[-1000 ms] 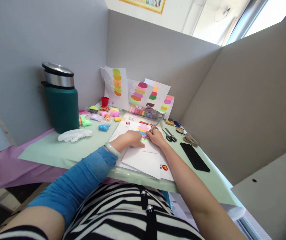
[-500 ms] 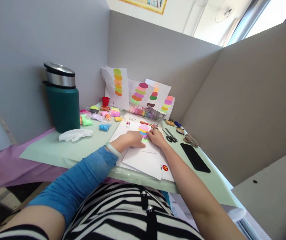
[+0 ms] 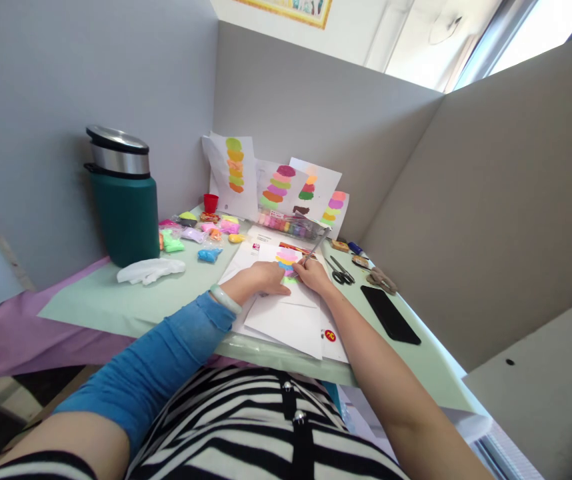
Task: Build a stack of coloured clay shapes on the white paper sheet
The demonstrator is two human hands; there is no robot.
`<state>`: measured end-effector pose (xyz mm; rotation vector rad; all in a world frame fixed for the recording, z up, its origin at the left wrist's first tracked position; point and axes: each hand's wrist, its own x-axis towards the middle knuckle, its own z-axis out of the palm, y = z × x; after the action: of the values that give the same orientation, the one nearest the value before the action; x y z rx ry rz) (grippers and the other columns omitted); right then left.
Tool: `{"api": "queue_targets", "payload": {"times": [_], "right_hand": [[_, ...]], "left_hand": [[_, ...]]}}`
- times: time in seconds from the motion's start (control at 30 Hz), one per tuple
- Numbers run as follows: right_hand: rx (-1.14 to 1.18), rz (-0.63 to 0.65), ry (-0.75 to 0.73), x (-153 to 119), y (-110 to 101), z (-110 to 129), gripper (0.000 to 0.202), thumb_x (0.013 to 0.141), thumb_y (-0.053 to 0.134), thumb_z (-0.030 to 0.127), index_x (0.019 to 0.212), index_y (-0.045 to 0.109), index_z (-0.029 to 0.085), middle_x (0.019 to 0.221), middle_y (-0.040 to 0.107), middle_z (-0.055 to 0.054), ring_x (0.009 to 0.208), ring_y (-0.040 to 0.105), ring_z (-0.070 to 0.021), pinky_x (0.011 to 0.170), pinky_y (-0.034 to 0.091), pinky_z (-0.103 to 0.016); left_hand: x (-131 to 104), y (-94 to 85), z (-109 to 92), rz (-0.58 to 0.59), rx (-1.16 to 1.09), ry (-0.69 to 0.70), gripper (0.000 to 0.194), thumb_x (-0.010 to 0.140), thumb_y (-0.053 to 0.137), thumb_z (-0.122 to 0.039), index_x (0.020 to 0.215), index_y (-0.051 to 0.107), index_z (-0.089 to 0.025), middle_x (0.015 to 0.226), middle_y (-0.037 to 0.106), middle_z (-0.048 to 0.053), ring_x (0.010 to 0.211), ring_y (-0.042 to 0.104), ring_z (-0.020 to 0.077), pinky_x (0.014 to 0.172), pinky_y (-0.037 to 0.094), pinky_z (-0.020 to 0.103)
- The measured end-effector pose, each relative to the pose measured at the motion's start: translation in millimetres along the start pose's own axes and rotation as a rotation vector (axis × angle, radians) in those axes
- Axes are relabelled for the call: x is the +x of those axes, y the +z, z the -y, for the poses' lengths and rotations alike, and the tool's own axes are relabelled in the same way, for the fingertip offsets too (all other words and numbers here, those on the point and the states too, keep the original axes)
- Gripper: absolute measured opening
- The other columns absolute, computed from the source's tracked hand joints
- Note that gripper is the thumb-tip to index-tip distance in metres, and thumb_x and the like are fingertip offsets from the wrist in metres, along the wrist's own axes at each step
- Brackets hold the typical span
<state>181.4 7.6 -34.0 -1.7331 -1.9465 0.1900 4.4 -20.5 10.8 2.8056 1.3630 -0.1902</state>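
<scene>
Daylight glares at the upper-right window [image 3: 531, 47], the right partition [image 3: 491, 187] lies dim, and edges stretch.

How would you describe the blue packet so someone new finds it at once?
Start at the tall teal bottle on the table. To its right lie small, brightly coloured packets. The blue packet sits in front of them, the only blue one.

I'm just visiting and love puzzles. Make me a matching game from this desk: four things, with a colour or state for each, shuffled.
Column one:
1. Large bottle
2. Small cup
3. Right hand
4. Scissors

Column two:
A. Gripping a slim tool
B. Teal body
C. Lying down, black handles
D. Red

Pairs: 1-B, 2-D, 3-A, 4-C
</scene>
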Motion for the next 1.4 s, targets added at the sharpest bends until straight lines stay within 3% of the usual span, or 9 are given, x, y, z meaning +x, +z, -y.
{"api": "queue_targets", "payload": {"times": [1.4], "right_hand": [[0.084, -0.121, 0.076, 0.1, -0.8, 2.0, 0.024, 0.081, 0.045, 0.03, 0.069, 0.061, 0.018, 0.068, 0.064, -0.002, 0.069, 0.056, -0.0145, 0.061, 0.035, -0.021]], "left_hand": [[1.3, -0.3, 0.6, -0.005, -0.004, -0.016, 0.063, 0.077, 0.046, -0.062, 0.118, 0.058, -0.015, 0.116, 0.06, 0.016, 0.1, 0.059, 0.0286, 0.078, 0.045, 0.032]]}}
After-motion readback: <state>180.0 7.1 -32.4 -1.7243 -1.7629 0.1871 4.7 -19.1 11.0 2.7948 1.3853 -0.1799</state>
